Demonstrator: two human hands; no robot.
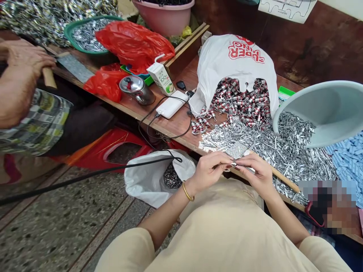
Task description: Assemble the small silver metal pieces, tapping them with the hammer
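My left hand (210,169) and my right hand (256,170), pinching a tiny metal piece (233,164), near shiny metal strips (295,160).

The person wears a plain top (224,230) of pale cream colour, with soft creases in the cloth. Its left sleeve (127,251) and right sleeve (323,253) are short, finishing near the elbows. Around the left wrist (193,186) goes one thin, rounded bangle (185,192) of gold colour.

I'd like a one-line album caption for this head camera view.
Left hand and right hand pinch a small piece near heaped metal parts and a tipped tub.
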